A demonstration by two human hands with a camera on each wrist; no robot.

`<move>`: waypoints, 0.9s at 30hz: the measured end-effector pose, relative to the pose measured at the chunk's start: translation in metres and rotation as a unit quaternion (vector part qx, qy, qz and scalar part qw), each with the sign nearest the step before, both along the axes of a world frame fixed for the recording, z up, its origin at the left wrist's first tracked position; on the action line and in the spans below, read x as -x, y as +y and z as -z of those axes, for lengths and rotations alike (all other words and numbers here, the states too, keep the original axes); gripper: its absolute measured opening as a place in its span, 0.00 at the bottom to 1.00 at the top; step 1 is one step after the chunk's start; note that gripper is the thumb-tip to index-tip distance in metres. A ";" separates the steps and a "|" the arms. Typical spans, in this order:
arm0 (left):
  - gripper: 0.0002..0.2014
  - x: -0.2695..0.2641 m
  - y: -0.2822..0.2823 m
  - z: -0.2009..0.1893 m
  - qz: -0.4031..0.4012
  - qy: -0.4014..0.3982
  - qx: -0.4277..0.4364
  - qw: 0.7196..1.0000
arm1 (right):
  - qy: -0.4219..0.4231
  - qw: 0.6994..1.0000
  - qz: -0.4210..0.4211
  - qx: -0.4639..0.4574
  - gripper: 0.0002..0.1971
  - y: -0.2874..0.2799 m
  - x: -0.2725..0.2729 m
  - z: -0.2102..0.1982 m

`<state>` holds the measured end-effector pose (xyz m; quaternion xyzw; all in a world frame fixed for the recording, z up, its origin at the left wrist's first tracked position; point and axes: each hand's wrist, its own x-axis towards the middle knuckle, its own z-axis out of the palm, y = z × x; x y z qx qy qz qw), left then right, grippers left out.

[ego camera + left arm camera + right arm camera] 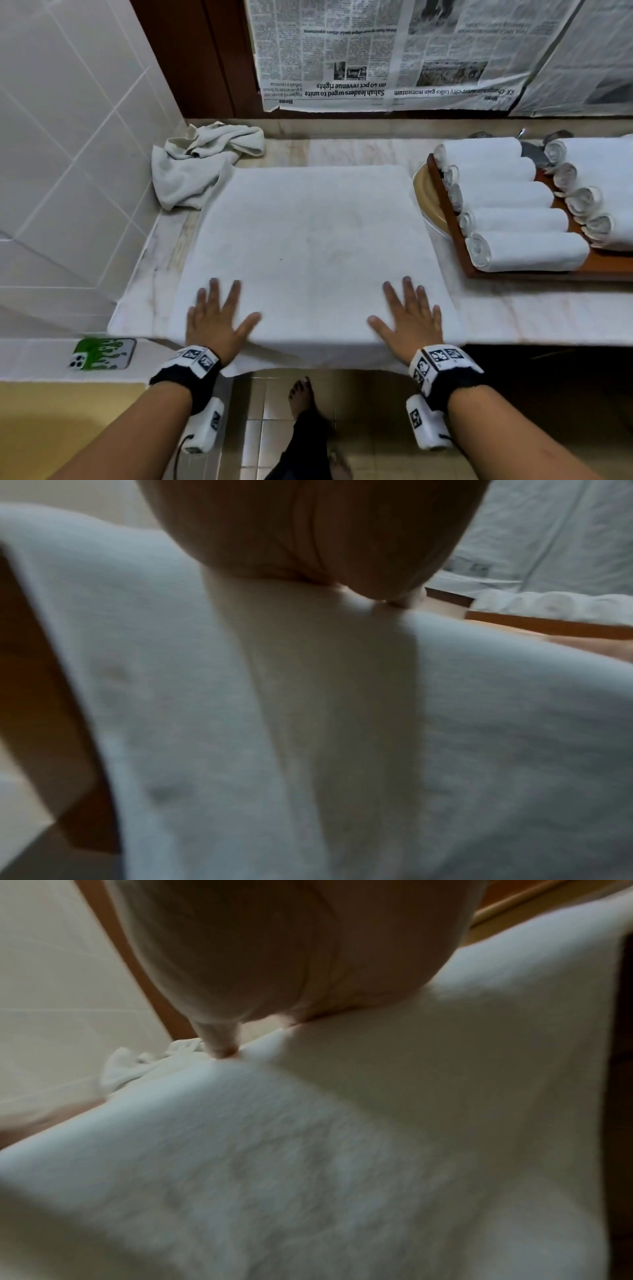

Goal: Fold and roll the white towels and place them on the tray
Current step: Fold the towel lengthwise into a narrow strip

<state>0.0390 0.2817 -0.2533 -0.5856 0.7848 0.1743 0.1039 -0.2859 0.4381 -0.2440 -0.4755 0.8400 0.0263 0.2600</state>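
1. Lying flat on the marble counter (513, 308): one white towel (308, 240), spread square, its near edge draped over the counter's front lip. Judged to be smoothed out as the start of folding.
2. Left hand (219, 318): palm down on the towel's near left part, fingers straight and splayed, gripping nothing. Right hand (407, 318): the same on the near right part. Flat palms so placed would pin the cloth and press out creases.
3. Wooden tray (452, 219): at the right of the counter, just beside the flat towel and resting partly on a tan plate (423, 195). It carries rolled towels (507, 222) in two rows, laid side by side; the rows run out of frame, so no count is given.
4. Crumpled towel (202, 161): heaped at the back left corner by the tiled wall, touching the flat towel's far left corner; likely awaiting its turn.
5. Other items: a phone (102, 353) in a green case on the lower ledge at left; newspaper (394, 51) covering the wall behind.
6. Head view: the only one giving the full layout and both hands' finger spread.
7. Wrist views: blurred; each shows the underside of a palm meeting the cloth and the overhanging edge close up. The left one glimpses the tray's rolls, the right one the crumpled heap. The fingers are mostly hidden there.
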 end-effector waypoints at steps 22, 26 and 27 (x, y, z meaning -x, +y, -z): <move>0.53 -0.007 -0.136 -0.021 -0.012 -0.051 -0.136 0.989 | -0.011 0.995 0.048 -0.090 0.50 -0.117 0.062 -0.013; 0.47 0.058 -0.158 -0.029 0.008 -0.073 -0.053 0.996 | 0.015 0.997 0.054 -0.056 0.50 -0.169 0.033 -0.019; 0.46 0.082 -0.159 -0.030 0.045 -0.057 -0.042 0.996 | 0.010 0.999 0.024 -0.039 0.49 -0.184 0.018 -0.018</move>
